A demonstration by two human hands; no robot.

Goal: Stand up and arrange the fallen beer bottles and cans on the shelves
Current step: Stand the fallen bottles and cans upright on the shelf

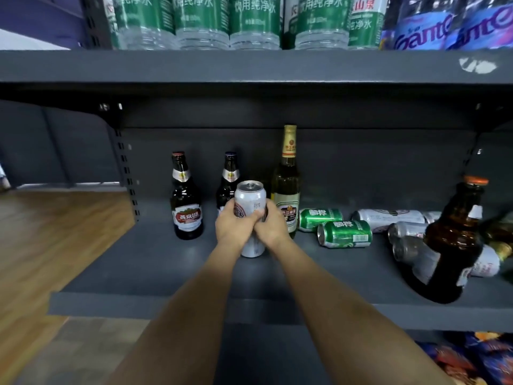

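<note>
A silver beer can [250, 197] stands upright on the dark grey shelf [138, 262], with my left hand [232, 228] and my right hand [270, 224] both gripping its sides. Behind it stand a brown bottle [186, 201] with a red label, a second brown bottle [228, 181] partly hidden by the can, and a tall green bottle [286, 184]. To the right, two green cans [344, 234] and several silver cans [394, 216] lie on their sides. A large brown bottle [451, 243] stands near the shelf's front right.
An upper shelf [249, 66] carries water bottles [200, 20] with green labels and blue packs [449, 23]. Wooden floor [55, 234] lies to the left. Colourful packets [472, 359] sit on the level below at the right.
</note>
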